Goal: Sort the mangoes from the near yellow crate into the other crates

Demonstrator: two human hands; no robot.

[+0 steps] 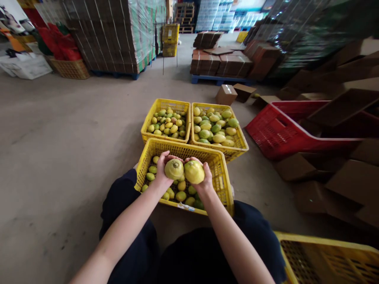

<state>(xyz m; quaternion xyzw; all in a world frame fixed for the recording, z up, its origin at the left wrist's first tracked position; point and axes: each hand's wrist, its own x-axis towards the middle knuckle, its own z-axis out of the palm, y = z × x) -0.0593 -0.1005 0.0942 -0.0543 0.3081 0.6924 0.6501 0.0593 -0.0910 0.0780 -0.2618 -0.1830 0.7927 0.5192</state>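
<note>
Side by side above the near yellow crate, my two hands each hold one lemon. My left hand is curled around a dull yellow-green lemon with its stem end facing me. In my right hand rests a brighter yellow lemon, and the two fruits nearly touch. Several green and yellow lemons lie on the floor of the crate below, partly hidden by my hands and forearms. The crate stands between my knees.
Beyond it, a left yellow crate holds smaller lemons and a right yellow crate holds larger ones. A red crate with cardboard stands right; another yellow crate is at lower right. Cartons sit on a blue pallet.
</note>
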